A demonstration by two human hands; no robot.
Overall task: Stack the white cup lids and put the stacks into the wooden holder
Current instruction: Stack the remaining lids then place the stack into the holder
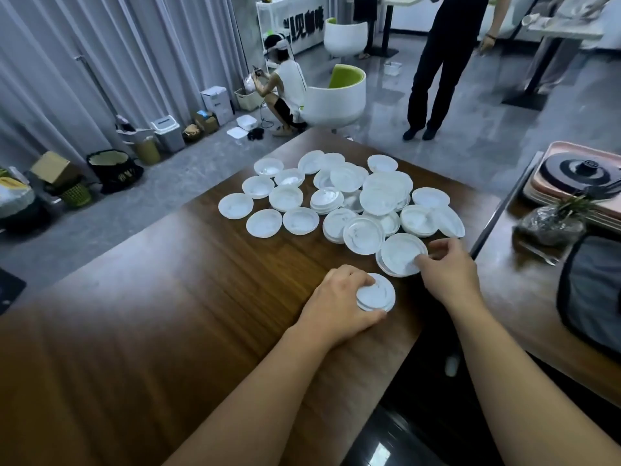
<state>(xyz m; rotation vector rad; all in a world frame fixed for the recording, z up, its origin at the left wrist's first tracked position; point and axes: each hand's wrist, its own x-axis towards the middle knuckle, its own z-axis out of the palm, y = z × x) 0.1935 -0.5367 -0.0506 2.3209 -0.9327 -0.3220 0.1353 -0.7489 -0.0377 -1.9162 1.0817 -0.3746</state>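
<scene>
Several white cup lids (299, 198) lie scattered and partly piled across the far half of a dark wooden table (168, 297). My left hand (339, 306) grips a short stack of lids (378, 294) near the table's right edge, fingers over its top and thumb under its near rim. My right hand (448, 269) pinches the near right rim of another small stack (400, 255) just beyond it. No wooden holder is in view.
A second table (524, 297) stands to the right across a narrow gap, with a grey pouch (594, 297), a small plant (554, 220) and a pink tray holding a black lid (581, 173). One person stands and another crouches beyond the table.
</scene>
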